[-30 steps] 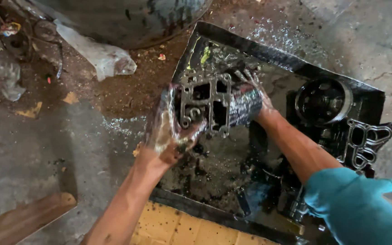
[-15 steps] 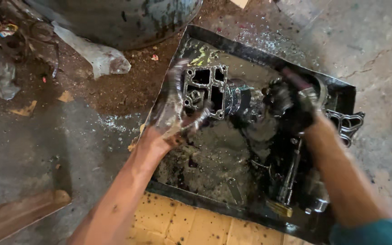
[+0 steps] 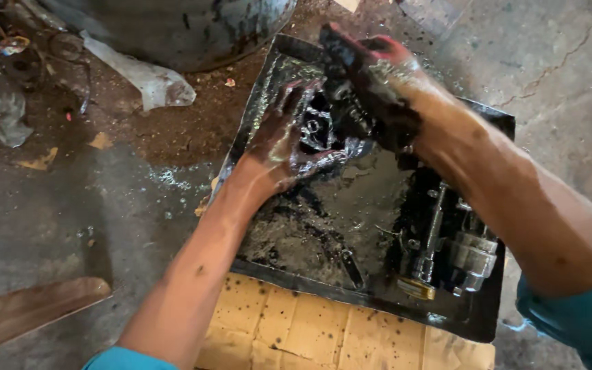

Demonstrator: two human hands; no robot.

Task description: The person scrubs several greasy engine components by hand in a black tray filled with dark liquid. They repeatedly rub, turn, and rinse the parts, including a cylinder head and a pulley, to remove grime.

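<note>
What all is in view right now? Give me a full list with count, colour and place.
metal part: one, black with oil, held over the tray's upper end
tray: one, dark metal, oily, centre
shiny metal parts: several, silver, tray's lower right
cardboard: one sheet, tan, spotted, under the tray's near edge
drum: one, dark, top
plastic scrap: one, clear, beside the drum
wooden plank: one, brown, lower left
left hand: oily, grips the metal part
right hand: oily, on the part's top

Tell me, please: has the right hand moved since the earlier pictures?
Yes. The right hand has gone from the tray's right side toward its far edge, and it now lies over the oily metal part, judged against the black tray.
</note>
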